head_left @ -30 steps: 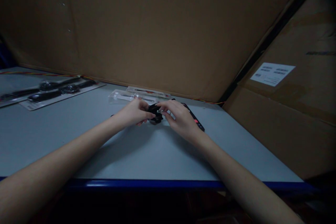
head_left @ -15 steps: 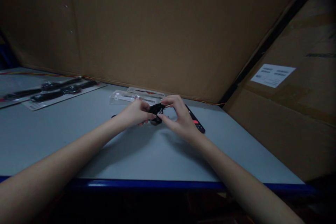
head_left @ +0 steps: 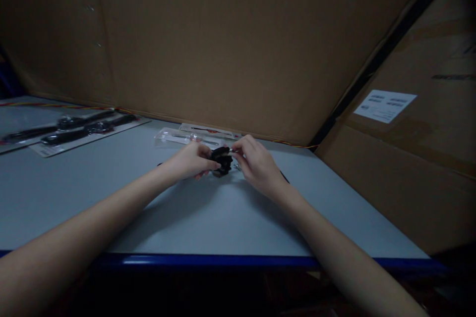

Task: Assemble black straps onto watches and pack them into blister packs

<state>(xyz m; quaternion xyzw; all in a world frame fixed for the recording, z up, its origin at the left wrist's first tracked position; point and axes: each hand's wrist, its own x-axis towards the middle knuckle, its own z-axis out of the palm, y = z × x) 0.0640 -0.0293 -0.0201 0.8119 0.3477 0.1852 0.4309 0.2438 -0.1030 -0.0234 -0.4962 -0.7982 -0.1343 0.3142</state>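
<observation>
While half a second ago the right hand (head_left: 256, 166) arched above the small black part (head_left: 222, 161), it now pinches that part's right side, the left hand (head_left: 191, 161) clamping its left, just above the bench (head_left: 111, 193).

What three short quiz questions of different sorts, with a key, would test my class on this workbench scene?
1. True or false: both hands grip the small black part.
2. Which lies just behind the left hand? A) clear blister pack B) red mug
3. Fill in: the grey table has a ___ front edge.

Key: 1 true; 2 A; 3 blue. The right hand pinches the part with its fingers.
</observation>
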